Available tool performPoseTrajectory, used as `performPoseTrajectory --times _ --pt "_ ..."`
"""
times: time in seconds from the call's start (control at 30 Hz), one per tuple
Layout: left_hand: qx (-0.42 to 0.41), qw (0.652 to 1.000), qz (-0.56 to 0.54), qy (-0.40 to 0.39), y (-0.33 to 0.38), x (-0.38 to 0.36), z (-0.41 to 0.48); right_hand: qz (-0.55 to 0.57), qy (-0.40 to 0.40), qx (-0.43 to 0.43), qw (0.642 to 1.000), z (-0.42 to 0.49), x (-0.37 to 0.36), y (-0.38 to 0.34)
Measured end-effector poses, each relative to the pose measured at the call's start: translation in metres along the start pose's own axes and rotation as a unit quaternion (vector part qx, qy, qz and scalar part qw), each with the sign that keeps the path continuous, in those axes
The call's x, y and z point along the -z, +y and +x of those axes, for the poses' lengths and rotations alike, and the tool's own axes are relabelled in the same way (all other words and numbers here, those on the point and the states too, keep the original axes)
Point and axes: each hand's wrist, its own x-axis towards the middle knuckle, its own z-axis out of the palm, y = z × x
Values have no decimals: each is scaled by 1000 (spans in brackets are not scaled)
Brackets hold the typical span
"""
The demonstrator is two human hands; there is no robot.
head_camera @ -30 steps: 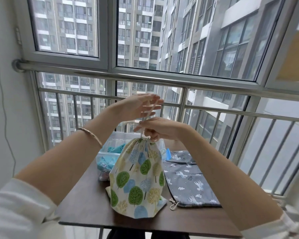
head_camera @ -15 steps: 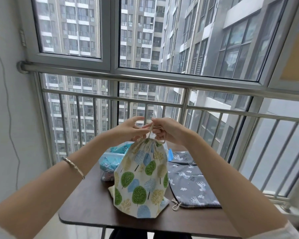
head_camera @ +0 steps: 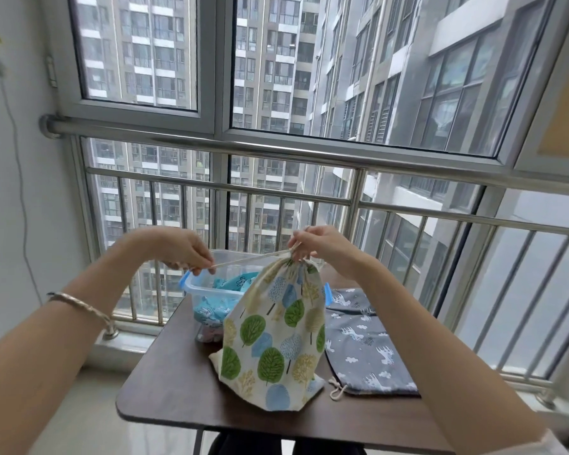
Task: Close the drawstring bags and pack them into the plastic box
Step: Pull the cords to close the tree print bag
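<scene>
A cream drawstring bag with a tree print stands upright on the dark table, its neck gathered tight. My right hand pinches the gathered neck and cord at the top. My left hand pinches the drawstring, which stretches taut leftward from the neck. Behind the bag sits the clear plastic box with blue clips, holding a light blue printed bag. A grey drawstring bag with white animals lies flat on the table at the right.
The table stands against a metal balcony railing and glass windows. A white wall with a hanging cable is at the left. A bracelet is on my left wrist. The grey bag's cord end lies near the table's front.
My left hand came down from above the bag and pulled the cord out to the left, drawing it taut. My right hand stays at the bag's neck. The camera view dropped slightly.
</scene>
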Motion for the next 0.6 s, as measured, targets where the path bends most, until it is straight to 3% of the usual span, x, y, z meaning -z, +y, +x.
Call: performPoseTrajectory --times 0.07,0.13,0.23,0.3,0.6 --pt "18 995 100 -7 6 -4 -1 -5 -13 2 1000 0 -8 2" --pt "-40 989 132 44 22 -15 3 15 -19 12 1000 1 -14 1" --pt "-165 980 -81 79 59 -38 5 31 -12 24 999 1 -17 -4" --pt "-201 959 -182 85 77 -49 7 36 3 31 999 -1 -14 -5" --pt "-221 929 -286 79 88 -69 19 50 38 24 998 -10 -4 -10"
